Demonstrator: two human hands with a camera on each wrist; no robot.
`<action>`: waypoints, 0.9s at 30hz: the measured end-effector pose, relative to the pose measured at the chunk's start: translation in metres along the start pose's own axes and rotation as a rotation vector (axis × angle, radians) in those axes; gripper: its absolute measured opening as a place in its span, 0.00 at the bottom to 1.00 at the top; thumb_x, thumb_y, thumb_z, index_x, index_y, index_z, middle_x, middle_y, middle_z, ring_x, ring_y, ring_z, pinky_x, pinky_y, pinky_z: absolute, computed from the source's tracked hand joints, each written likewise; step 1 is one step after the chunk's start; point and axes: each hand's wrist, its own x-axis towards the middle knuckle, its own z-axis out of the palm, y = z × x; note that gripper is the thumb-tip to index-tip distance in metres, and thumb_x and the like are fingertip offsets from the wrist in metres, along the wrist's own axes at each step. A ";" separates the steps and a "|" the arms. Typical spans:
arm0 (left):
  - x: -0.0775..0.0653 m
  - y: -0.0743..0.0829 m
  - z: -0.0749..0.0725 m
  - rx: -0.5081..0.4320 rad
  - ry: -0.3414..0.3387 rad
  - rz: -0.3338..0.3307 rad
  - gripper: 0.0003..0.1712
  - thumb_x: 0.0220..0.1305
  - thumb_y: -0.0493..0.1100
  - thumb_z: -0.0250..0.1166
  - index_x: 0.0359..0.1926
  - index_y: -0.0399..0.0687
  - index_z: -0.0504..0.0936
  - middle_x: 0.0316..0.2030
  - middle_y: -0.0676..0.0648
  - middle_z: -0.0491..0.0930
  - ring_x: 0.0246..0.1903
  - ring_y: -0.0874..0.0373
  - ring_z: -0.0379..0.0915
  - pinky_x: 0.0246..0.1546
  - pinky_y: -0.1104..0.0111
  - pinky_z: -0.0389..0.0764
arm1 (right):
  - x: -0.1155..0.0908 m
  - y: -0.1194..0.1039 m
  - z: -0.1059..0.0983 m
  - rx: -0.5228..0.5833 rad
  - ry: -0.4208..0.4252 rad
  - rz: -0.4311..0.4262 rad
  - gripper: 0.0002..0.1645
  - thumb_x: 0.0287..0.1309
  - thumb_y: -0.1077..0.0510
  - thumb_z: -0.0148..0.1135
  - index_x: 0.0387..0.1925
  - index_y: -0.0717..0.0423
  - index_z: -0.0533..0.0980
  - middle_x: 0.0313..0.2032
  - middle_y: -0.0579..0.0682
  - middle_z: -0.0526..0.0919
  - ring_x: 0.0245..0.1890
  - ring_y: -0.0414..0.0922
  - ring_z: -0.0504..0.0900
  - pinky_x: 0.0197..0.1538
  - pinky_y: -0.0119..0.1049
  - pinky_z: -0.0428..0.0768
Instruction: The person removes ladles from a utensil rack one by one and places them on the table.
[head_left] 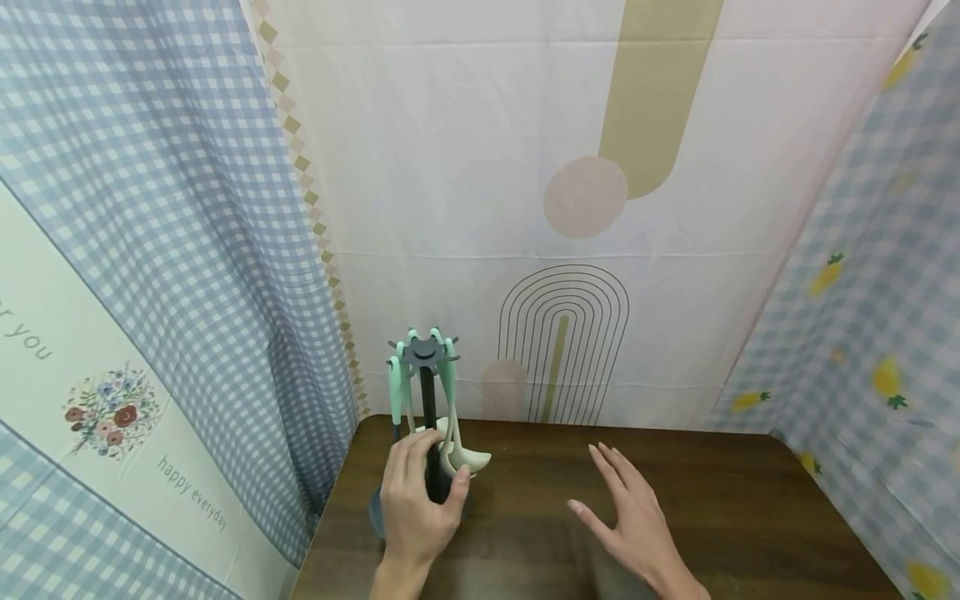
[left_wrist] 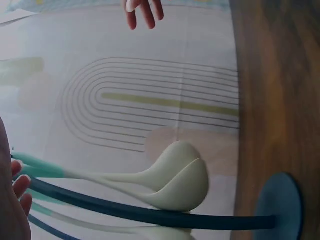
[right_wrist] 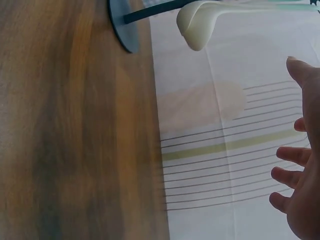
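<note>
One utensil stand (head_left: 428, 396), dark and upright, comprising round base (left_wrist: 285, 200), slim pole and hooked top (head_left: 424, 351); located on the brown wooden tabletop (head_left: 525, 492), near its left edge, toward the back left corner. Several utensils hang from the hooks, with mint-green handles (head_left: 395, 387); at least two have cream ladle heads (left_wrist: 187, 175), side by side next to the pole. One left hand (head_left: 414, 500), in front of the stand as the head view has it, fingers loosely bent and thumb set well apart, the pole showing in the gap; whether skin touches pole or handles cannot be told. One right hand (head_left: 633, 521), above the tabletop right of its middle, fingers extended, thumb spread, holding nothing. One pale cloth (head_left: 465, 167) with a line-drawn arch, behind the tabletop's back edge. Two checked cloths, blue and white: one beyond the left edge (head_left: 187, 150), one with yellow fruit beyond the right (head_left: 847, 333).
</note>
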 end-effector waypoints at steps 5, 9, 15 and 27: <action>0.014 -0.003 -0.005 0.007 0.104 0.009 0.34 0.69 0.60 0.63 0.54 0.31 0.83 0.48 0.37 0.83 0.45 0.40 0.79 0.54 0.62 0.75 | 0.006 -0.006 0.000 -0.004 0.016 -0.035 0.53 0.61 0.40 0.75 0.82 0.43 0.62 0.77 0.57 0.67 0.75 0.62 0.64 0.62 0.75 0.65; 0.024 -0.006 -0.007 0.030 0.167 0.000 0.38 0.69 0.63 0.62 0.56 0.28 0.81 0.50 0.33 0.81 0.46 0.37 0.76 0.54 0.60 0.72 | 0.010 -0.011 -0.001 0.014 0.023 -0.029 0.52 0.61 0.40 0.75 0.82 0.44 0.63 0.77 0.56 0.67 0.75 0.61 0.64 0.62 0.75 0.65; 0.037 -0.009 -0.010 0.048 0.146 -0.078 0.46 0.69 0.66 0.62 0.68 0.28 0.73 0.61 0.30 0.75 0.59 0.34 0.72 0.64 0.57 0.69 | 0.020 -0.021 -0.002 0.046 0.048 -0.044 0.50 0.61 0.42 0.75 0.81 0.45 0.65 0.77 0.55 0.67 0.73 0.63 0.67 0.61 0.74 0.66; 0.072 -0.016 -0.009 -0.099 -0.023 -0.254 0.53 0.65 0.67 0.66 0.79 0.39 0.63 0.76 0.40 0.62 0.74 0.42 0.60 0.68 0.38 0.65 | 0.036 -0.040 0.001 0.053 0.061 -0.161 0.50 0.62 0.42 0.74 0.80 0.48 0.65 0.77 0.53 0.67 0.73 0.61 0.68 0.61 0.71 0.70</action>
